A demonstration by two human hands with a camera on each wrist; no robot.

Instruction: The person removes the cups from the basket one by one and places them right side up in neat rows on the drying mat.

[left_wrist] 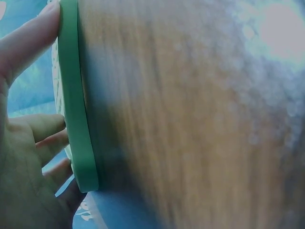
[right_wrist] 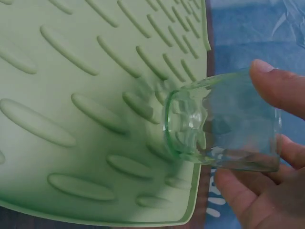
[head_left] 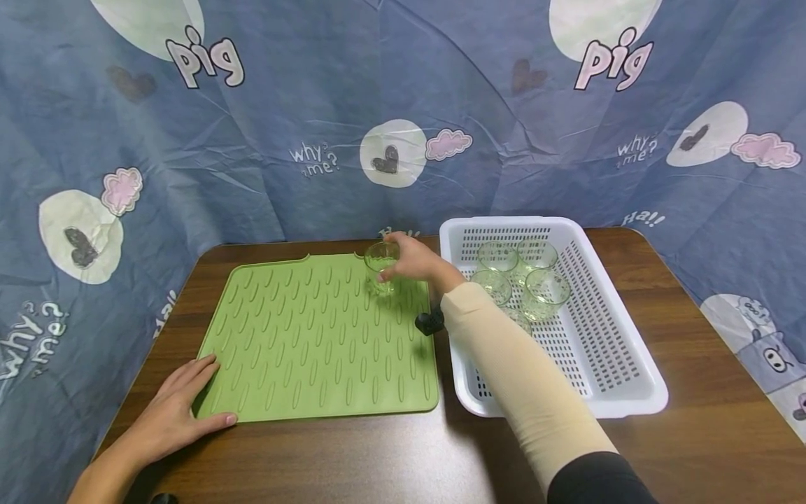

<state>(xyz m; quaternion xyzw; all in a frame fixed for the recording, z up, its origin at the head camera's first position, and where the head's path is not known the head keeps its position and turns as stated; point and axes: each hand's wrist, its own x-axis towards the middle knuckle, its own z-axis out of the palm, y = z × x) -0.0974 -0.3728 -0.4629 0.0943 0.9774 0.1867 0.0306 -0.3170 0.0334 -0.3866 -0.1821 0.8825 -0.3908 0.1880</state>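
My right hand (head_left: 417,260) holds a clear greenish drinking glass (head_left: 378,260) near its rim, thumb on one side and fingers on the other. The glass stands upright, base toward the back right corner of a green ridged drying mat (head_left: 296,343). In the right wrist view the glass (right_wrist: 224,126) has its thick base at or just above the mat's ridges; I cannot tell whether they touch. My left hand (head_left: 173,413) rests with spread fingers at the mat's front left corner. The left wrist view shows its thumb and fingers against the mat's edge (left_wrist: 78,105).
Right of the mat stands a white perforated plastic basket (head_left: 620,336) holding several similar glasses (head_left: 546,288); my right forearm crosses its near left part. Both sit on a brown wooden table (head_left: 327,458). A blue printed cloth (head_left: 315,105) hangs behind the table.
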